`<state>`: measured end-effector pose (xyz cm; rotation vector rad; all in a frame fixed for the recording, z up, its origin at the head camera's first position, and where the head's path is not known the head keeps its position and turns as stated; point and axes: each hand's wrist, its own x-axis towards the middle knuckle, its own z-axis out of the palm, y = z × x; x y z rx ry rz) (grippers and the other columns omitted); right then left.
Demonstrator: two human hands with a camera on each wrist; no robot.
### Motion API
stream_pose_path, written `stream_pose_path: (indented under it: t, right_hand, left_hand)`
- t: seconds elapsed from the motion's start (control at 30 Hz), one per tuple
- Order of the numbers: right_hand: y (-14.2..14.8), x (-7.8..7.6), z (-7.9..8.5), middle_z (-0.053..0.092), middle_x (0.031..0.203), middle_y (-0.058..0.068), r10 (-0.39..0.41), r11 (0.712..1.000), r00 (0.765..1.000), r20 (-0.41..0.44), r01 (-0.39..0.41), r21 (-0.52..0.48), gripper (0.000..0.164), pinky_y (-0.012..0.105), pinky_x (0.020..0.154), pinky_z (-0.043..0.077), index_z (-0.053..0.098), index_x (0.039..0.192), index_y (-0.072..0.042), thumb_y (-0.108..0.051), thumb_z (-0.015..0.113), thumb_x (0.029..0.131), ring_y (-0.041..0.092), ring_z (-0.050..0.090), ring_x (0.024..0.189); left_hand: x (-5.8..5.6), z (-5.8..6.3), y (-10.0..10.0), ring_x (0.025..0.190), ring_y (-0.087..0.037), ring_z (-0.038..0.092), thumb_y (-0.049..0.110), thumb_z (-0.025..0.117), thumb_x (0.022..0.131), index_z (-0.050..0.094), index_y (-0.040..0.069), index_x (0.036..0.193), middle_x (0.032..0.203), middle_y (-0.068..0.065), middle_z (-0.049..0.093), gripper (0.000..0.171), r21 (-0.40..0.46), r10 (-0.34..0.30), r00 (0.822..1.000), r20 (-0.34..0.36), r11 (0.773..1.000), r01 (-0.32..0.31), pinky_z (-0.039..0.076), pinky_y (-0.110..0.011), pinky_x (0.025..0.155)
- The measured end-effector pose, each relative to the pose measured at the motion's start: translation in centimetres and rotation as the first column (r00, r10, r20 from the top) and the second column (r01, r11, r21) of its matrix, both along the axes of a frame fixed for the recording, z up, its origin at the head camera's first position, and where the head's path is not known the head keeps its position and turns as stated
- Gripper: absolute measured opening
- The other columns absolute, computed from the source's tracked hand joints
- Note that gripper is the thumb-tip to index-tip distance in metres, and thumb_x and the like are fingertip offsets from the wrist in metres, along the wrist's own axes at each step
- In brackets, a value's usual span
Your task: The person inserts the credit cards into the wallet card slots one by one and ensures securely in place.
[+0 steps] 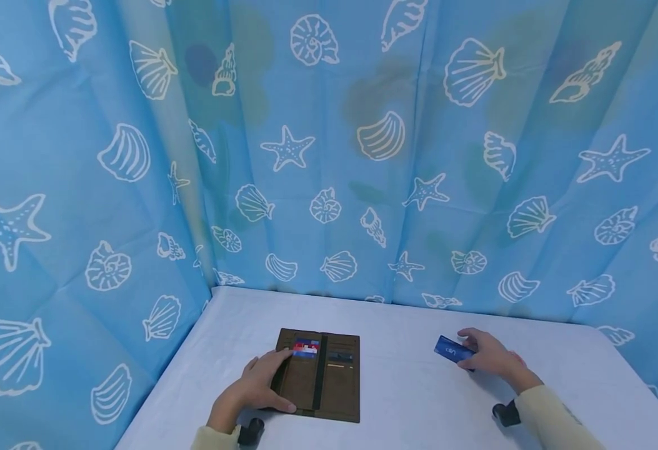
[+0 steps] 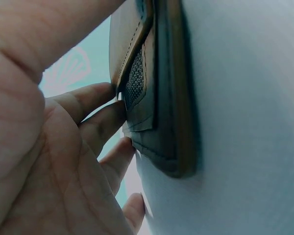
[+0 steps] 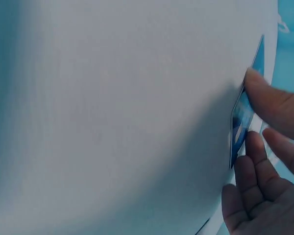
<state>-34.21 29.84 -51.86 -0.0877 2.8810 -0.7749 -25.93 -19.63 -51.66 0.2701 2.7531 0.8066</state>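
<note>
A brown long wallet [image 1: 340,390] lies spread open on the table, with a black band [image 1: 320,375] down its middle. A red, white and blue card [image 1: 305,347] shows in its left-hand slots and a dark card [image 1: 340,357] in the right-hand ones. My left hand [image 1: 261,382] rests on the wallet's left side, fingers spread and thumb near the bottom edge. In the left wrist view the fingertips [image 2: 118,108] touch the wallet's edge. My right hand [image 1: 488,354] pinches a blue card [image 1: 449,349] between thumb and fingers, tilted close over the tabletop.
A white cloth [image 1: 407,400] covers the table. Blue curtains [image 1: 340,175] with white shells and starfish hang along the back and the left. Black wrist devices [image 1: 507,413] sit on both forearms. A bit of red [image 1: 517,358] shows behind the right wrist.
</note>
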Motion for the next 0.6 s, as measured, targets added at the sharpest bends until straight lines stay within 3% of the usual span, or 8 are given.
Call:
stream_pose_path:
  t: [0.4,0.6]
  right_hand:
    - [-2.6,0.4,0.8,0.061,0.119,0.019,0.069,0.997,0.996,0.059,-0.071,0.035,0.061,0.059,0.093,0.053,0.057,0.127,-0.006,-0.021,0.085,0.076,0.033,0.058,0.105]
    - [-2.6,0.4,0.3,0.061,0.119,0.018,0.051,0.998,0.996,0.067,-0.053,0.016,0.06,0.056,0.091,0.055,0.057,0.125,-0.007,-0.023,0.086,0.075,0.031,0.058,0.103]
  left_hand:
    - [0.0,-0.1,-0.2,0.145,-0.04,0.031,0.047,0.091,0.064,0.036,0.013,0.15,0.154,-0.015,0.04,0.108,0.015,0.003,1.0,0.001,1.0,-0.003,0.014,-0.072,0.117]
    - [-0.2,-0.3,-0.2,0.144,-0.041,0.031,0.047,0.091,0.064,0.036,0.012,0.15,0.154,-0.015,0.04,0.108,0.017,-0.009,1.0,-0.009,1.0,0.009,0.014,-0.073,0.116]
